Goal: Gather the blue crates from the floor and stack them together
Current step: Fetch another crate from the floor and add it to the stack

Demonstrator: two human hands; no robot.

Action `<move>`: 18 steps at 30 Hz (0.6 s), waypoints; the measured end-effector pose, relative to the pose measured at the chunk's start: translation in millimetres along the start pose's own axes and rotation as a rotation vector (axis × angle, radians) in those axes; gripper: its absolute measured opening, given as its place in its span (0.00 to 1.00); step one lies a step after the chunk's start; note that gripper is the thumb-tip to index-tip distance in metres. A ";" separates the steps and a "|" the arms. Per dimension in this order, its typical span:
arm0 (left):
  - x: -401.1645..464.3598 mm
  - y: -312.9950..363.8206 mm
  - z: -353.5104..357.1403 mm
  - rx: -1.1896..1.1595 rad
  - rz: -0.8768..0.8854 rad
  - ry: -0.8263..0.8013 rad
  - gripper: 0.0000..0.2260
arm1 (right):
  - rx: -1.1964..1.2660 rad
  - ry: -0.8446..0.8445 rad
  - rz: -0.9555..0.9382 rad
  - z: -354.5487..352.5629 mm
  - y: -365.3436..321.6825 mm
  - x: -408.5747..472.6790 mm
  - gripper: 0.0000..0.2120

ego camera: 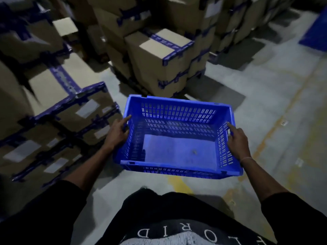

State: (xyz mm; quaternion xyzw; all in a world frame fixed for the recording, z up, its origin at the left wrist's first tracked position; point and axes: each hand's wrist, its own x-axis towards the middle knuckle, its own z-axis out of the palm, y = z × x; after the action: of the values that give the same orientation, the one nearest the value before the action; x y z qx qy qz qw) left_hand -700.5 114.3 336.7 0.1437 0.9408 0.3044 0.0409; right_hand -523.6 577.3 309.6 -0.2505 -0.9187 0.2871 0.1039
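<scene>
An empty blue plastic crate [178, 149] with slotted walls is held up in front of me, above the concrete floor. My left hand [117, 133] grips its left wall, fingers curled over the rim. My right hand [238, 138] grips the right wall, fingers hooked through the handle slot. The crate sits roughly level, its open top facing me. Another flat blue object [315, 32] lies at the far right edge of the floor; I cannot tell what it is.
Stacks of cardboard boxes [159, 55] sealed with blue tape fill the left and the back. More boxes [58, 106] stand close on my left. Open grey floor [276, 96] with faded yellow lines stretches to the right.
</scene>
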 end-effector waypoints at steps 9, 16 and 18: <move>155.3 80.8 79.3 -0.041 0.198 -0.123 0.25 | -0.015 0.117 0.176 -43.8 68.4 68.0 0.24; 302.5 151.7 135.7 -0.061 0.341 -0.226 0.26 | -0.018 0.222 0.301 -66.9 103.2 147.2 0.24; 344.8 175.1 150.4 -0.066 0.391 -0.278 0.26 | -0.016 0.256 0.324 -73.5 113.4 169.8 0.23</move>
State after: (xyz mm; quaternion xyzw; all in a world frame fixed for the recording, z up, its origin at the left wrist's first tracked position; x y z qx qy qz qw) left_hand -962.2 435.8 320.5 0.3621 0.8700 0.3143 0.1148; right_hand -598.4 781.1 311.6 -0.4301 -0.8480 0.2584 0.1705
